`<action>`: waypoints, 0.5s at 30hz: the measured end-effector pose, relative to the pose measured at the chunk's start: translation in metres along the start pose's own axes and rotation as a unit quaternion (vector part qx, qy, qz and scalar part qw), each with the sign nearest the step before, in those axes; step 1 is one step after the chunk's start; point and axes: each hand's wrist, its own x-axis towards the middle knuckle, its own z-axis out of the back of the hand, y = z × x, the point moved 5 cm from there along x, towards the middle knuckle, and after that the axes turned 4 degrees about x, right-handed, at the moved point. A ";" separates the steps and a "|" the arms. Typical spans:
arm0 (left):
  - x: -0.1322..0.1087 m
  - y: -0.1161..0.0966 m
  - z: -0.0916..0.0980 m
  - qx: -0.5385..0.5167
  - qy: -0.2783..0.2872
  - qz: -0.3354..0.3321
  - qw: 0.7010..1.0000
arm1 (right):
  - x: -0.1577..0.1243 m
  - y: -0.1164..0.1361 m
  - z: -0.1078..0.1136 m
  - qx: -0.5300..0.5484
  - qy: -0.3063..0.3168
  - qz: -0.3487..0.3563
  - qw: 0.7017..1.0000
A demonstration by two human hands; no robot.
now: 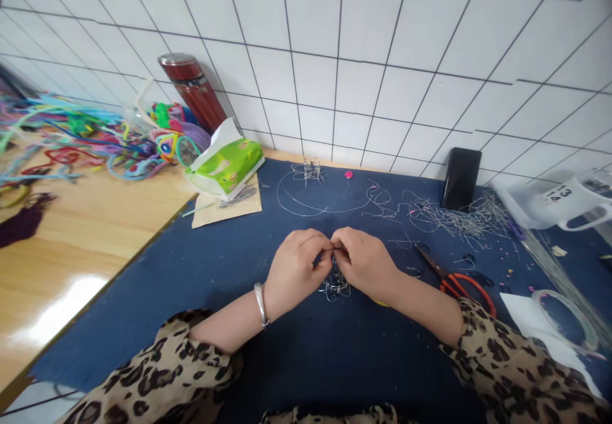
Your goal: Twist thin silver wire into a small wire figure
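My left hand (302, 258), with a silver bangle at its wrist, and my right hand (366, 259) meet over the middle of the blue mat (306, 347). Thumb and forefinger of each are pinched together, tip to tip, on a thin wire that is mostly hidden by the fingers. Just below them shows a small bent silver wire piece (336, 285); I cannot tell whether it hangs from the fingers or lies on the mat. Farther back stands another small wire piece (312, 170), with a long loose wire (306, 210) curving in front of it.
Orange-handled scissors (456, 284) lie right of my right hand. Behind them are a tangle of wire (471, 217), a black phone (460, 178) against the tiles and a white mug (576, 201). At left stand a tissue pack (229, 166), a red flask (196, 92) and colourful cords (119, 150).
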 end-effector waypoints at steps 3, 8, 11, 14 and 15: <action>0.001 0.015 -0.002 -0.121 0.031 0.116 0.985 | 0.003 -0.001 0.002 0.054 0.009 0.009 0.998; -0.003 0.028 -0.012 -0.362 0.073 0.247 0.896 | 0.007 0.001 0.012 0.111 -0.011 0.064 0.992; -0.003 0.026 -0.015 -0.424 0.064 0.260 0.865 | 0.007 0.004 0.013 0.112 -0.006 0.084 0.990; -0.004 0.023 -0.016 -0.449 0.058 0.265 0.852 | 0.003 0.007 0.011 0.045 0.000 0.094 0.995; -0.004 0.023 -0.017 -0.452 0.057 0.265 0.850 | 0.001 0.008 0.010 0.009 -0.002 0.100 0.995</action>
